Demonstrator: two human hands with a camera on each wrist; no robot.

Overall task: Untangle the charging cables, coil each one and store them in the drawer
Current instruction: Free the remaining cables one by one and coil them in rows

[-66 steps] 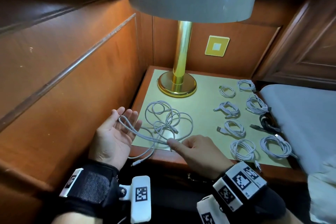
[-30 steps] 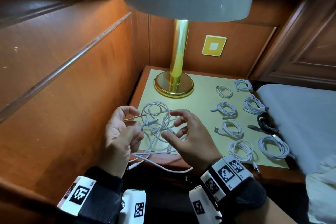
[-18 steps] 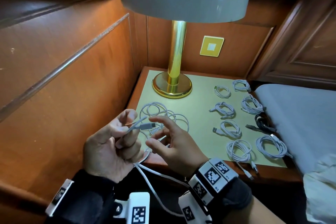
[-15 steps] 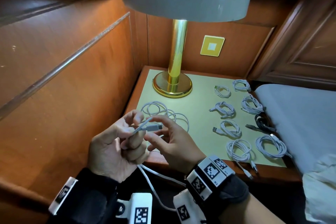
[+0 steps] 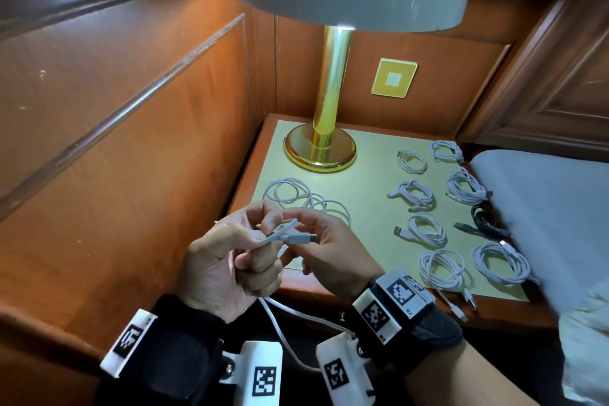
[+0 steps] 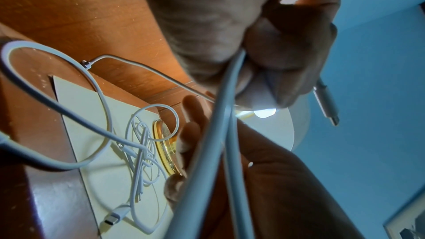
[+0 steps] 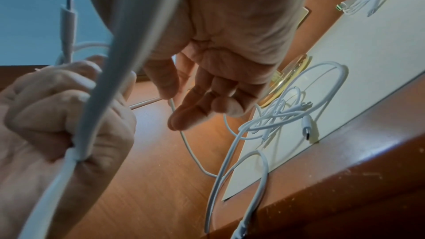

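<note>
While the left hand stayed clenched round the white cable, its plug end had risen off the nightstand to sit between both hands, the right hand pinching the plug. The remaining tangle lay near the front left corner; eight coiled cables lined the right edge. Coiling probably comes next.

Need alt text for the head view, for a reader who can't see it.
Both hands hold one white cable in front of a nightstand: the left hand grips it, the right hand touches its plug. A loose tangle lies behind them, coiled cables sit to the right, near a brass lamp.
</note>
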